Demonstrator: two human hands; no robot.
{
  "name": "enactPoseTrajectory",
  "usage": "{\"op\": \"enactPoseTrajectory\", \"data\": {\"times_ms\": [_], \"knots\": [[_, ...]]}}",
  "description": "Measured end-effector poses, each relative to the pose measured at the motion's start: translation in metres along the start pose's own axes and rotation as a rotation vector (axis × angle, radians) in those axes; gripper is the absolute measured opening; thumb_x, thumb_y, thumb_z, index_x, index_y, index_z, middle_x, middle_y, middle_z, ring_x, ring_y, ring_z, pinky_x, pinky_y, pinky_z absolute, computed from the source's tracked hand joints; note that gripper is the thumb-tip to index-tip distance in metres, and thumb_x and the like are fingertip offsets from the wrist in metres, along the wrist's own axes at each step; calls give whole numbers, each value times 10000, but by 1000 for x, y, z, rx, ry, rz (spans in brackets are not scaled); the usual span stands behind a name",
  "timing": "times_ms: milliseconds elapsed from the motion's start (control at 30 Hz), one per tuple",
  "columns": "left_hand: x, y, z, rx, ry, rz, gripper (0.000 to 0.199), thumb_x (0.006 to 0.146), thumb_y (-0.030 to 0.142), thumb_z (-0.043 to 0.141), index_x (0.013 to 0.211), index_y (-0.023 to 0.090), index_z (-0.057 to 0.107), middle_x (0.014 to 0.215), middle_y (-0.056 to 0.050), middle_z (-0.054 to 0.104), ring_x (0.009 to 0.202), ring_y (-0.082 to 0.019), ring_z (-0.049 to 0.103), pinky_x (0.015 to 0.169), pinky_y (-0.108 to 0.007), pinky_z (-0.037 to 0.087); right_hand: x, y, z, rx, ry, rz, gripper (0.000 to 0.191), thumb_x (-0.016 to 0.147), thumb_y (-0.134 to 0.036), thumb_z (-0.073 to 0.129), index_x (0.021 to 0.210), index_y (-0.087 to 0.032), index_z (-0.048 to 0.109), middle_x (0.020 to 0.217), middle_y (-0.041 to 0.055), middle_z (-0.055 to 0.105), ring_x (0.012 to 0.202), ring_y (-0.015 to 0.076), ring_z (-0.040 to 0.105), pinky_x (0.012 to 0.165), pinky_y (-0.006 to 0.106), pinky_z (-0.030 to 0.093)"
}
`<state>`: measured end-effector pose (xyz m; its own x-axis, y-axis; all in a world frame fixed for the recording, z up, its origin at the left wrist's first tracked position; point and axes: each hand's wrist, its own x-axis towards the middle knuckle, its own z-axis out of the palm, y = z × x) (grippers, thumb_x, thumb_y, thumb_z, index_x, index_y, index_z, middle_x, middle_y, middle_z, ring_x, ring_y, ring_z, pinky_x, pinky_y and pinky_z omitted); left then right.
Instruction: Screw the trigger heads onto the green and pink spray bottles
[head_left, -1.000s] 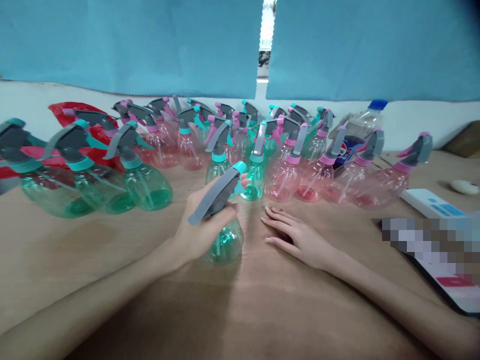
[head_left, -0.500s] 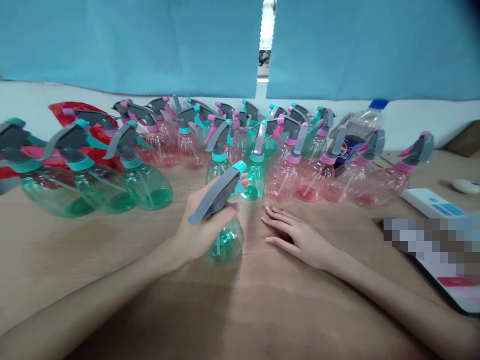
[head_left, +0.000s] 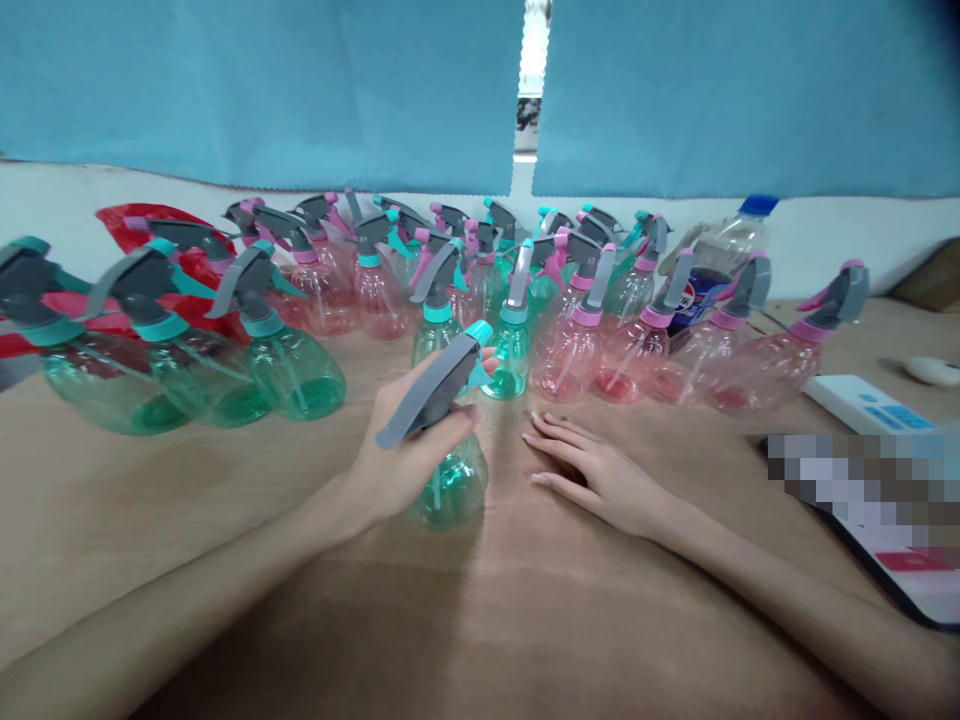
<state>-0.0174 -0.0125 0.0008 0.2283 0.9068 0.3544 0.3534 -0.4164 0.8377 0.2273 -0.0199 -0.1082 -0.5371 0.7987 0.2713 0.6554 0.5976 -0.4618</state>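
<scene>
My left hand (head_left: 409, 430) is wrapped round the neck of a green spray bottle (head_left: 454, 485) with a grey and turquoise trigger head. The bottle stands upright on the brown table (head_left: 480, 640), its collar hidden by my fingers. To the right, my right hand (head_left: 581, 465) lies on the tabletop with fingers stretched out, holding nothing. Just beyond my hands stand another green spray bottle (head_left: 506, 360) and a pink spray bottle (head_left: 566, 360) with a grey and pink head.
More green spray bottles (head_left: 296, 375) stand at the left, and several pink ones (head_left: 769, 370) at the right. Behind are a red plastic bag (head_left: 161, 215) and a blue-capped bottle (head_left: 731, 245). A white box-like item (head_left: 862, 405) and a partly blurred flat dark-edged object (head_left: 915, 580) lie at the right.
</scene>
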Motion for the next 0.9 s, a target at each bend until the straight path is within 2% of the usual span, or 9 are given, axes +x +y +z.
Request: {"op": "enactPoseTrajectory", "data": {"times_ms": [200, 433, 633, 800, 900], "knots": [[-1, -2, 0, -26, -12, 10, 195, 799, 203, 608, 991, 221, 630, 741, 22, 553, 604, -127, 473, 588, -268, 419, 0, 0, 0, -18, -7, -8, 509, 940, -476, 492, 1401, -259, 489, 1481, 75, 449, 1390, 286, 367, 1125, 528, 342], [-1, 2, 0, -36, -19, 3, 123, 794, 207, 607, 913, 209, 638, 821, 6, 603, 669, -136, 519, 623, -265, 439, 0, 0, -1, -21, -17, -11, 500, 949, -472, 477, 1399, -254, 490, 1473, 77, 461, 1395, 280, 360, 1127, 526, 340], [1, 4, -1, -42, -52, -11, 283, 784, 222, 603, 1064, 213, 641, 846, 6, 620, 672, -136, 531, 625, -265, 430, 0, -1, -1, -19, -15, -1, 510, 944, -478, 485, 1398, -246, 495, 1467, 78, 470, 1393, 278, 362, 1135, 505, 336], [1, 5, -3, 3, -48, -6, 293, 787, 229, 579, 1075, 214, 635, 930, -4, 657, 727, -152, 574, 673, -282, 455, 0, 0, -1, -18, -17, 0, 509, 945, -473, 487, 1394, -234, 500, 1469, 85, 467, 1395, 280, 360, 1134, 507, 336], [0, 4, -4, 15, -40, -34, 248, 782, 246, 579, 1022, 214, 627, 804, 5, 640, 739, -175, 590, 662, -292, 447, 0, 1, 0, -29, -22, -7, 513, 947, -476, 480, 1400, -233, 492, 1474, 84, 461, 1397, 278, 357, 1134, 504, 336]]}}
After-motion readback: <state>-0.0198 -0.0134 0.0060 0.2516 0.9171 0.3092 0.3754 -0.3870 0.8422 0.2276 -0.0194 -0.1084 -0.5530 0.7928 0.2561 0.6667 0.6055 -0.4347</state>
